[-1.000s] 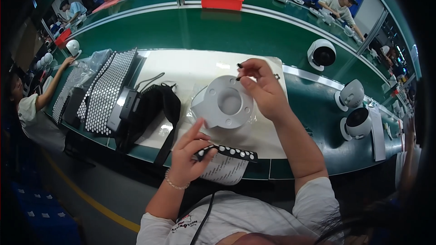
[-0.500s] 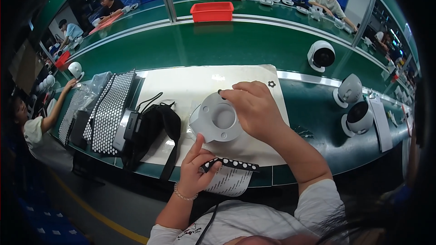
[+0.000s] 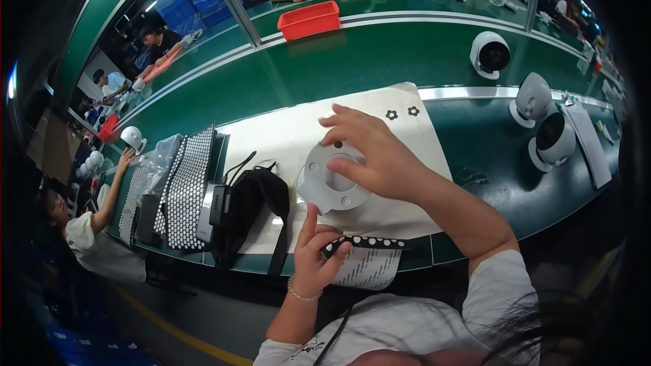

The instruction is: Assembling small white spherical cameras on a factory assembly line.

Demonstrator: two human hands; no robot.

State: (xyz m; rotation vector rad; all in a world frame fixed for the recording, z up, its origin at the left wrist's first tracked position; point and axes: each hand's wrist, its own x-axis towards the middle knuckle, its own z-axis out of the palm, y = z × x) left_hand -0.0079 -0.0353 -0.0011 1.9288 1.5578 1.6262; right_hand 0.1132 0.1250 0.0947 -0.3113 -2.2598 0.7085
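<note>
A white plastic base with a round opening lies on the pale mat in front of me. A small black round pad shows on its far side, and light round recesses mark its left and near sides. Above the base is my right hand, its fingers apart and its thumb over the opening; whether it touches the base I cannot tell. My left hand pinches a black sticker strip with white round spots and printed white backing. Its index finger points up at the base's near-left edge.
Left of the mat lie a black strap, a grey device and dotted black-and-white sheets. Round white cameras stand to the right, near a stack of papers. A red bin sits beyond; people work around.
My right fingers have spread and come off the black pad, which now shows on the base. My left hand still holds the strip. The whole view has shifted and tilted.
</note>
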